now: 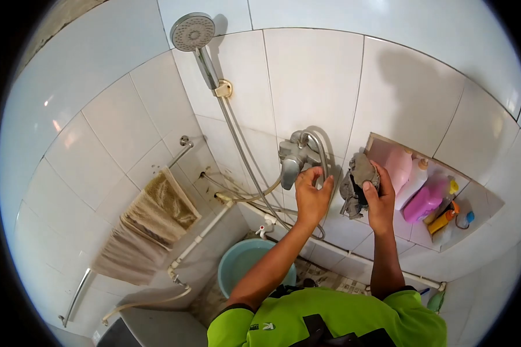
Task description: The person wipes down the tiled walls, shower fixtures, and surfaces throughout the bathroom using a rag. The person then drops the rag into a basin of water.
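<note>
My right hand (381,202) is closed around a crumpled grey cloth (363,169), with the thumb pressed across its front. The cloth is held up before the tiled wall, left of the recessed shelf. My left hand (312,199) is raised beside the chrome shower mixer tap (295,153), close to its lever (290,173). Its thumb and index finger are apart and curved, with nothing visible between them. The metal shower hose (320,147) curves down from the tap just behind these fingers; whether they touch it I cannot tell.
Several bottles, one a purple bottle (424,201), stand in the wall recess (486,202). A shower head (193,33) hangs above left. Towels (156,211) drape over a rail on the left wall. A teal basin (228,260) with water sits below, near white pipes (211,224).
</note>
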### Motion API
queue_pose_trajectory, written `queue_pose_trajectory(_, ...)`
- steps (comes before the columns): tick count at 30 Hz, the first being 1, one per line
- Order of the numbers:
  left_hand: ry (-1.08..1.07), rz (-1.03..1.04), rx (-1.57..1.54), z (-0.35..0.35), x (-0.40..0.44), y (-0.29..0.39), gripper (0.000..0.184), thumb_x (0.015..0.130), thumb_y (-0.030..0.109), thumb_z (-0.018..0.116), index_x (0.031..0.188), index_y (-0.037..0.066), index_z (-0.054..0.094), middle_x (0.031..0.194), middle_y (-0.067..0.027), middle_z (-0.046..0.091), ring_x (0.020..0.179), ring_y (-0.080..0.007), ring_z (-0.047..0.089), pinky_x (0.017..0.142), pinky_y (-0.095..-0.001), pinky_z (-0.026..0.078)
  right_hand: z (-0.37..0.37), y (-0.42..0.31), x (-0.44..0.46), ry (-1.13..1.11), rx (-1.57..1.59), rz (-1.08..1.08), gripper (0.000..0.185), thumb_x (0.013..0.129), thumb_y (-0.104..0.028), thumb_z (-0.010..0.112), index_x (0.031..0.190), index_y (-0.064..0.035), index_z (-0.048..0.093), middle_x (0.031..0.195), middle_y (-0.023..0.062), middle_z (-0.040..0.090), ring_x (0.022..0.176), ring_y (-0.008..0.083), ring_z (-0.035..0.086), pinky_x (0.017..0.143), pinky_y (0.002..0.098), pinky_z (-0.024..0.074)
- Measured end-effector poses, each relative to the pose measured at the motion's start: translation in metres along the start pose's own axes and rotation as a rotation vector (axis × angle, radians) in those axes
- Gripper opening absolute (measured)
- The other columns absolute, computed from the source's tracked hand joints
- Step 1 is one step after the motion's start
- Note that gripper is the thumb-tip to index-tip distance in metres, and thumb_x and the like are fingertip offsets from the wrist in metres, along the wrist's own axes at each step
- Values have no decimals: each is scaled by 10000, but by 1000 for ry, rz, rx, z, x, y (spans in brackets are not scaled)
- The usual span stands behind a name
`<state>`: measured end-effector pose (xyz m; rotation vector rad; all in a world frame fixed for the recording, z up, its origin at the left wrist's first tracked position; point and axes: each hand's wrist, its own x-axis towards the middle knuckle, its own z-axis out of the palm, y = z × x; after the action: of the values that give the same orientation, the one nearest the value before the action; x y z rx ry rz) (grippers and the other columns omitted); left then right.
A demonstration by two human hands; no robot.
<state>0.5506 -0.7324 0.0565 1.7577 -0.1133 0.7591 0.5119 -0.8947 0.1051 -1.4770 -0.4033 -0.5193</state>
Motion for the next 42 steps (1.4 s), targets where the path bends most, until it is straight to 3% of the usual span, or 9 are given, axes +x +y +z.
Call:
queue_pose_trajectory(4, -67, -249, -439, -20, -3, 6, 217, 928, 27, 654, 1114, 21, 543, 884, -53, 648, 821, -121, 630, 757, -272, 518, 6, -2, 19, -33, -49, 4, 467, 924, -147, 684, 1357, -20, 563, 1227, 68, 617, 1130, 146, 566, 982, 299, 450)
queue_pose_trajectory(7, 14, -161, -484, -44, -9, 18, 182, 946, 28, 635, 1102, 24, 541, 903, -64, 659, 826, -128, 652, 750, -286, 538, 24, -7, 41, -103, -211, -65, 470, 900, -130, 707, 1346, -47, 584, 1242, 97, 635, 1135, 186, 598, 981, 317, 465)
queue_pose_trajectory(9, 25, -141, -442, -54, -6, 11, 180, 957, 39, 634, 1113, 15, 546, 917, -64, 662, 824, -121, 652, 730, -279, 545, 45, -10, 59, -151, -479, -484, 501, 850, -151, 751, 1326, -101, 604, 1209, 114, 626, 1111, 263, 622, 934, 377, 512)
queue_pose_trajectory(15, 170, -5, -169, -64, 6, 0, 175, 926, 12, 671, 1080, -14, 591, 879, -32, 651, 760, -78, 627, 665, -230, 506, 86, -2, 65, -341, -994, -266, 393, 783, -186, 775, 1149, -129, 644, 1108, 105, 559, 1048, 323, 606, 780, 480, 540)
queue_pose_trajectory(20, 89, -135, -394, -73, 16, 2, 154, 932, 47, 679, 1056, -15, 611, 864, -29, 643, 741, -102, 658, 644, -239, 513, 38, -12, 57, -570, -1213, -279, 442, 761, -163, 755, 1188, -148, 645, 1108, 97, 593, 1016, 336, 631, 812, 457, 541)
queue_pose_trajectory(28, 41, -162, -464, -77, 18, -1, 128, 938, 36, 667, 1044, -16, 619, 876, -26, 635, 743, -103, 661, 657, -232, 528, 81, -6, 44, -144, -620, -277, 423, 767, -157, 751, 1176, -109, 653, 1143, 117, 605, 980, 349, 629, 831, 448, 537)
queue_pose_trajectory(31, 34, -151, -442, -80, 16, 4, 116, 941, 29, 657, 1038, -21, 619, 880, -33, 632, 742, -107, 663, 663, -238, 538, 104, 1, 46, -249, -847, -527, 428, 751, -121, 750, 1168, -117, 651, 1162, 104, 583, 1020, 351, 589, 801, 455, 538)
queue_pose_trajectory(38, 33, -211, -468, -80, 20, 3, 127, 925, 10, 663, 1036, -31, 616, 901, -39, 625, 737, -124, 664, 674, -258, 570, 56, -1, 37, -662, -1032, -216, 359, 768, -177, 753, 1118, -113, 707, 1174, 115, 600, 1049, 348, 622, 830, 473, 550)
queue_pose_trajectory(42, 42, -226, -469, -81, 21, 3, 136, 913, 6, 672, 1034, -34, 625, 895, -45, 619, 741, -131, 668, 694, -277, 590, 34, 13, 27, -570, -934, -35, 391, 786, -151, 736, 1173, -105, 701, 1192, 144, 630, 1058, 362, 640, 874, 451, 547)
